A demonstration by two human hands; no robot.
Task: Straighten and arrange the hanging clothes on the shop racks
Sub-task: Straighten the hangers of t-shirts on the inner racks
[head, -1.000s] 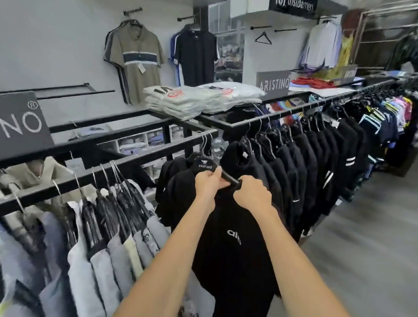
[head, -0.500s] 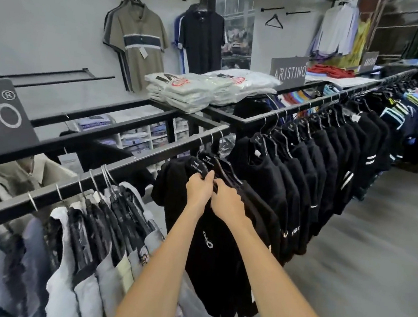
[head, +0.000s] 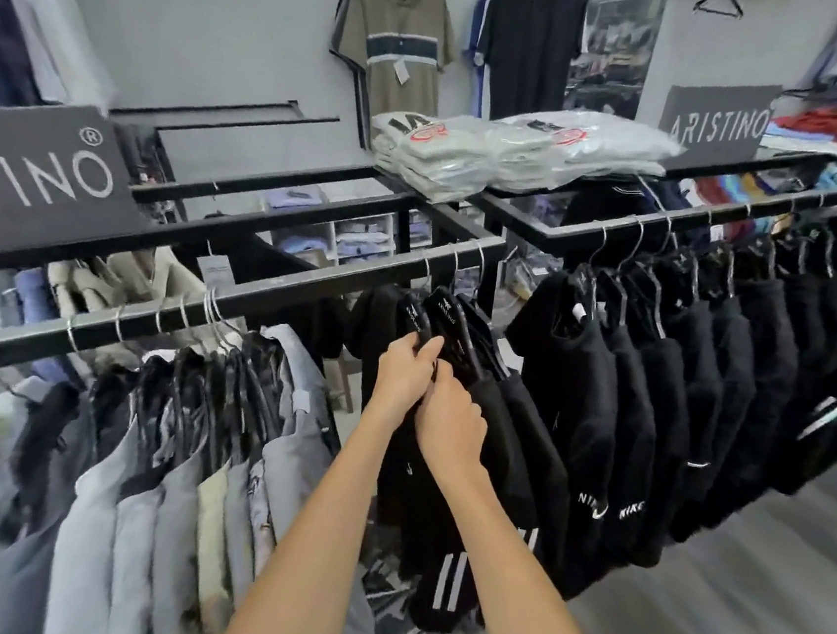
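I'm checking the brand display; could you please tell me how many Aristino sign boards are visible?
2. One sign board stands on the rack at the left edge; the other sits farther back on the right, past the stacked folded shirts. Others may be hidden.

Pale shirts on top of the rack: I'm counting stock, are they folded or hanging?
Folded: the pale shirts lie flat in plastic-wrapped stacks on the rack top, without hangers.

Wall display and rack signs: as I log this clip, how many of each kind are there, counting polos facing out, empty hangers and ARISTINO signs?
Olive polo: 1
Dark polo: 1
Empty hanger: 1
ARISTINO signs: 2
Total: 5
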